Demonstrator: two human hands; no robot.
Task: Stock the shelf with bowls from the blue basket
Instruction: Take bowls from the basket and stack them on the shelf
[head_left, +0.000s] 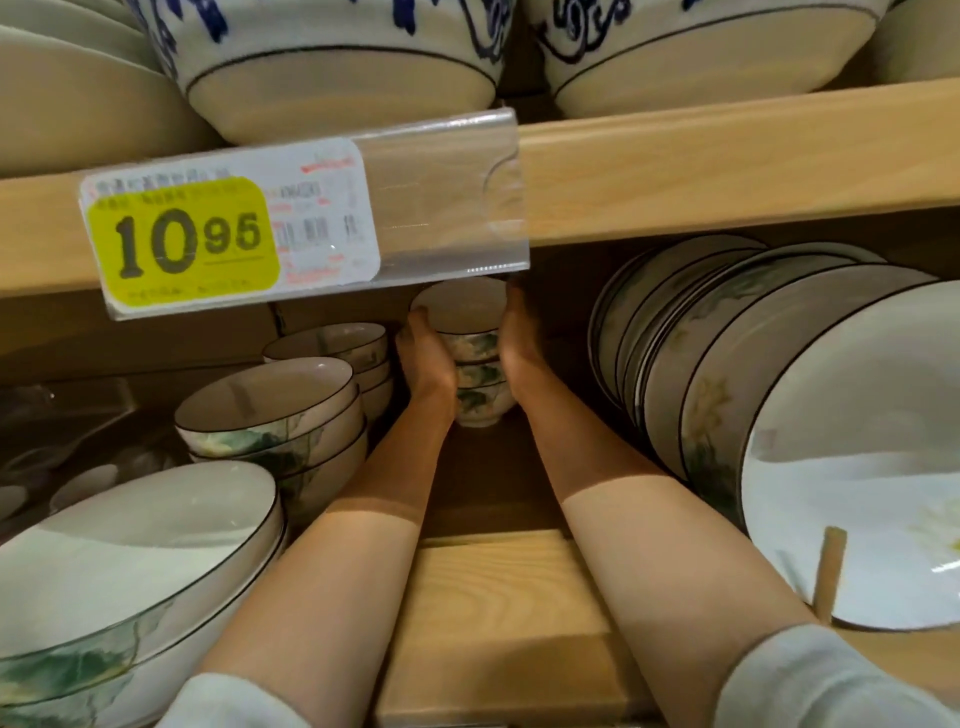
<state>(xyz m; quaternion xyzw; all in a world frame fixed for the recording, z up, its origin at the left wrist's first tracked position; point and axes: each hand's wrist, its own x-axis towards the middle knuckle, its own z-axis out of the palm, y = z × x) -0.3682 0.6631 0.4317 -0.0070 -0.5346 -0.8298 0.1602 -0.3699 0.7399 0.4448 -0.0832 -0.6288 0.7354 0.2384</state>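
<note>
Below the price tag (228, 228), the left hand (426, 358) is curling its fingers round the stack of small bowls (470, 364), the right hand (519, 338) pressing it straight-fingered.

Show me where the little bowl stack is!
The stack of small bowls is mid-frame in the head view, deep on the lower shelf, held between the left hand and right hand, bigger bowl stacks to its left, leaning plates to its right.
</note>
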